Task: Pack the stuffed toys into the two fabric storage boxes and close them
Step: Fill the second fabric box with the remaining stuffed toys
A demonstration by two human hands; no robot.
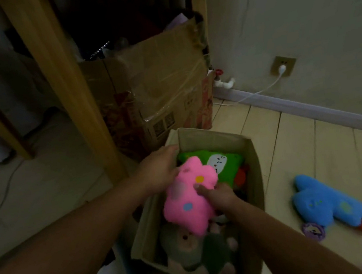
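Dim room, pale tiled floor point(303, 143), with a taped-up cardboard box point(158, 80) shoved against a wooden post and a white plug point(282, 68) in the wall socket behind it. The fabric storage box point(254, 187) sits open on the floor right in front of the cardboard one, and it's already pretty loaded: a green plush point(224, 161) lies flat at the far end, something orange-red peeks out beside it, and some greyish, darker plushies fill the near end.

Both hands are on the pink stuffed toy point(188, 201), which sits over the middle of the box, on top of the others. The left hand point(161, 169) has its grip around the toy's upper edge, by the far-left corner of the box, and the right hand point(220, 197) pinches the toy's right side with the thumb on top. My guess is two hands because the thing is floppy and has to be steered into the one gap left in the middle.

A blue stuffed toy point(329, 202) lies out on the tiles well to the right of the box, next to a small purple ring-shaped thing point(313, 231), so packing isn't finished and the lid isn't closed yet
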